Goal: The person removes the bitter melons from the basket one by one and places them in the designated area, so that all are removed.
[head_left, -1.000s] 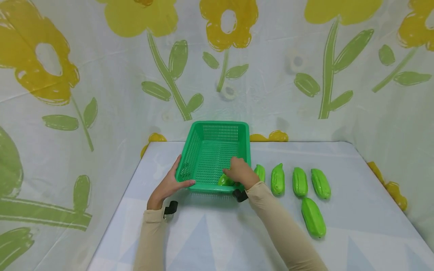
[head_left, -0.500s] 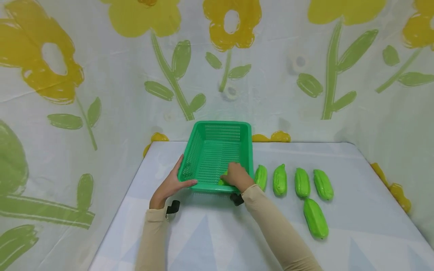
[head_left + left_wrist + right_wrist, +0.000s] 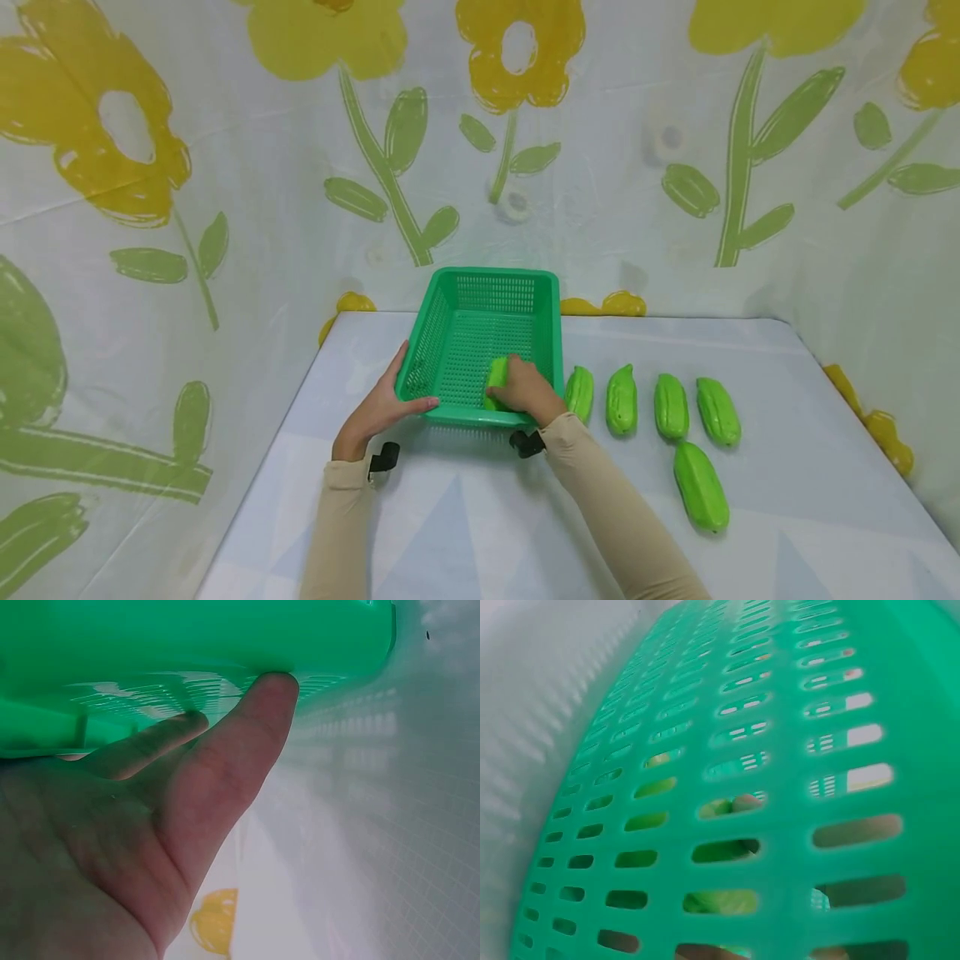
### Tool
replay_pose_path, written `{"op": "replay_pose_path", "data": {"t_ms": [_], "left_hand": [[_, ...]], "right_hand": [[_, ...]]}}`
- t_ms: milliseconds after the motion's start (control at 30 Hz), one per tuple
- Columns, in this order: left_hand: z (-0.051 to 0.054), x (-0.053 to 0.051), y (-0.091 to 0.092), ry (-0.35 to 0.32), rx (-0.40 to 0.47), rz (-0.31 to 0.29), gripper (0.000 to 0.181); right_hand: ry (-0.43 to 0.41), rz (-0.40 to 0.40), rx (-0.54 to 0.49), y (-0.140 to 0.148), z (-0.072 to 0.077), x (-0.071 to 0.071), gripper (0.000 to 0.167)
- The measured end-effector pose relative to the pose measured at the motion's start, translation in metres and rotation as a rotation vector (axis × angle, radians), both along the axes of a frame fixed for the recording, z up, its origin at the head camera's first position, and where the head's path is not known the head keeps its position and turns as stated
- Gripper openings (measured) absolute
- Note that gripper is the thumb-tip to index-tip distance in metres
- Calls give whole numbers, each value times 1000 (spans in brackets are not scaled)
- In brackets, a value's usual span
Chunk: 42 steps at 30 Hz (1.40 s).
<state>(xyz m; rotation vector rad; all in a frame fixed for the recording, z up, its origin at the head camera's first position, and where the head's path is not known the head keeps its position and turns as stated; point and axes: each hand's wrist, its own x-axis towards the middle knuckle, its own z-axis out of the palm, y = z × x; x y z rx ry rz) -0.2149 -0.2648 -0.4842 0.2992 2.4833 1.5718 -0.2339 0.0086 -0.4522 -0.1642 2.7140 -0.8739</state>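
Observation:
A green slotted plastic basket [image 3: 495, 275] stands on the table. My left hand [image 3: 378, 408] touches its near left corner, thumb along the near rim and fingers on the left side. In the left wrist view, the thumb and fingers of my left hand [image 3: 202, 787] are extended against the basket's outer wall. Inside the near right corner, my right hand [image 3: 528, 392] grips a ridged green star fruit [image 3: 497, 372], partly covering it. Through the slots in the right wrist view, bits of star fruit [image 3: 720, 901] and fingers show.
To the right of the basket, several more star fruits lie in a row, the closest one [image 3: 579, 392] right beside the basket. Another star fruit [image 3: 701, 487] lies nearer the front. A flowered curtain [image 3: 600, 167] hangs behind the pale table [image 3: 465, 517].
My right hand has lowered slightly within the basket with the star fruit, which now stands more lengthwise and shows more of itself. My left hand has stayed at the basket's corner.

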Motion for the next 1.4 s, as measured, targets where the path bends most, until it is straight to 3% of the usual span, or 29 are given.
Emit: {"op": "replay_pose_path", "data": {"t_ms": [167, 467, 867, 1133, 1400], "left_hand": [[0, 0, 0, 5, -2, 0, 126], [-2, -1, -1, -1, 4, -2, 125], [-4, -2, -2, 9, 1, -3, 124], [-3, -2, 0, 3, 11, 1, 124], [-3, -2, -1, 9, 17, -1, 125]], "right_hand": [[-11, 2, -45, 1, 3, 1, 79], [-15, -3, -138, 1, 7, 4, 78], [-31, -26, -269, 4, -1, -5, 79], [-164, -65, -516, 6, 8, -5, 81], [-249, -86, -669, 14, 25, -1, 83]]}}
